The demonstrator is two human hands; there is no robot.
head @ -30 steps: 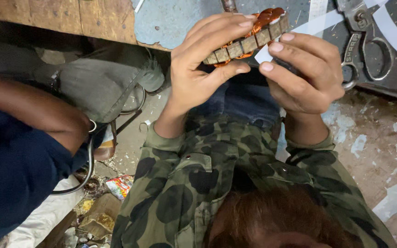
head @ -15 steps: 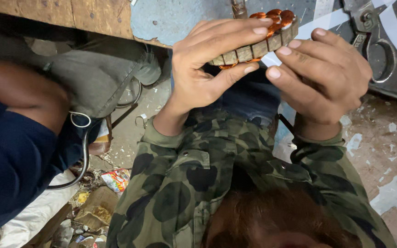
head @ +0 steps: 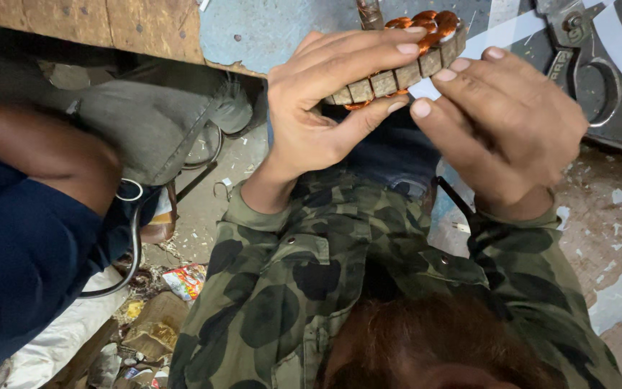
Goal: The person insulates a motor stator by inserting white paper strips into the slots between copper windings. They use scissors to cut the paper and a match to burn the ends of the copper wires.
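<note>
Stator core [head: 397, 75] with copper windings [head: 426, 21], pinched between left hand [head: 325, 108] and right hand [head: 512, 130] fingers, right by desk [head: 109, 25] edge; open floor [head: 613, 238] below.

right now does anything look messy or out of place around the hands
Yes: the floor is strewn with pale flakes, and crumpled wrappers lie at lower left. The copper-wound stator itself sits gripped in both hands, nothing visibly askew.
</note>
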